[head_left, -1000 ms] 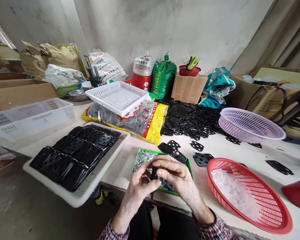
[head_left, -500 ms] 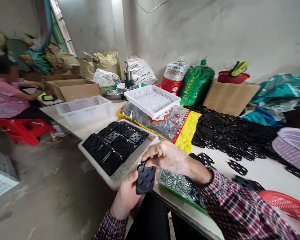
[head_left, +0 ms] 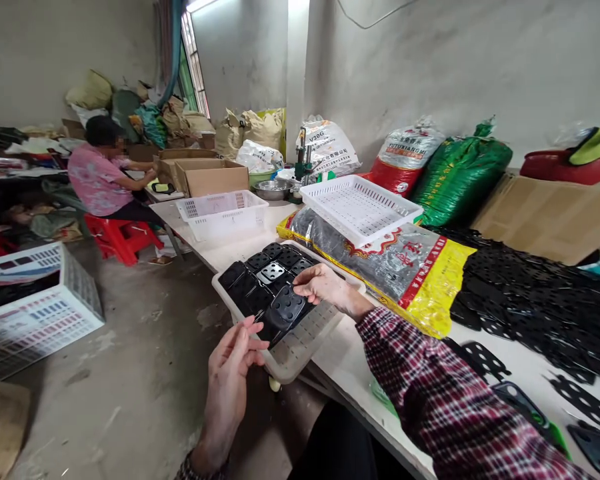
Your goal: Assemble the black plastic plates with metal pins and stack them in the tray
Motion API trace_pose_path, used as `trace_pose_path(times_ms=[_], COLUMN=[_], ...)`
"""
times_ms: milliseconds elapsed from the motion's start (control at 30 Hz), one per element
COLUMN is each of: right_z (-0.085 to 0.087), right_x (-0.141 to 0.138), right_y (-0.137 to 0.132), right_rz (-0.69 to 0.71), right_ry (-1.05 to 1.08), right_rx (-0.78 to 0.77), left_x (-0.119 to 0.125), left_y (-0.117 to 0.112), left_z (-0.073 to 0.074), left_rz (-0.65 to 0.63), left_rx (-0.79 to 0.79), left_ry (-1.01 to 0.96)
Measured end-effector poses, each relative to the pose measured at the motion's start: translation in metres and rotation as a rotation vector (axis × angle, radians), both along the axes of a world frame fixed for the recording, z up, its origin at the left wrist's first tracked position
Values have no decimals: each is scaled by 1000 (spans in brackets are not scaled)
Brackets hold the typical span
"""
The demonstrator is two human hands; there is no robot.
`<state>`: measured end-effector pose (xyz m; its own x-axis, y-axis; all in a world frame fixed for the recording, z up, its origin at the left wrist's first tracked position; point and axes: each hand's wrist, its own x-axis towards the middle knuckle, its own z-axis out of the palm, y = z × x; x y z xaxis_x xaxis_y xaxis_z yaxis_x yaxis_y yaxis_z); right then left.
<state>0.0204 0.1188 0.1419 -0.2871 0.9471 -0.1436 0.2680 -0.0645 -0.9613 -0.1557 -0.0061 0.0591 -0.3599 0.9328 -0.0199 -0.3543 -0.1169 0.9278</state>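
Note:
My right hand (head_left: 321,285) pinches a black square plastic piece with round holes (head_left: 289,307) and holds it over the white tray (head_left: 300,347). Rows of the same black pieces (head_left: 260,277) stand overlapped in that tray. My left hand (head_left: 233,357) hovers just off the tray's near corner, fingers loosely apart and holding nothing. My right sleeve is red plaid.
A yellow-and-red sack (head_left: 405,263) lies behind the tray with a white perforated basket (head_left: 360,208) on it. A heap of black flat parts (head_left: 535,293) covers the table at right. Another white basket (head_left: 223,212) and cardboard boxes sit further back. A person in pink (head_left: 103,180) sits at far left.
My view swung left. The black piece left my left hand; my right hand now carries it over the tray. My left hand has opened and dropped back.

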Motion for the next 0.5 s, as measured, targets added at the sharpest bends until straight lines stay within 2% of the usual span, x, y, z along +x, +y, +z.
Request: trace_pose_path(times_ms=[67, 200, 333, 500], right_z=[-15, -39, -51, -59], right_x=[-9, -26, -36, -44], right_y=[5, 5, 3, -2], right_rz=[-49, -116, -132, -136], right_ry=[-28, -83, -110, -85], right_rx=[-20, -42, -44, -17], left_x=[-9, -15, -12, -10], left_y=[0, 1, 5, 8], left_z=[-9, -24, -33, -39], left_rz=[72, 93, 92, 88], left_rx=[-6, 0, 95, 107], left_ry=[131, 535, 862, 1051])
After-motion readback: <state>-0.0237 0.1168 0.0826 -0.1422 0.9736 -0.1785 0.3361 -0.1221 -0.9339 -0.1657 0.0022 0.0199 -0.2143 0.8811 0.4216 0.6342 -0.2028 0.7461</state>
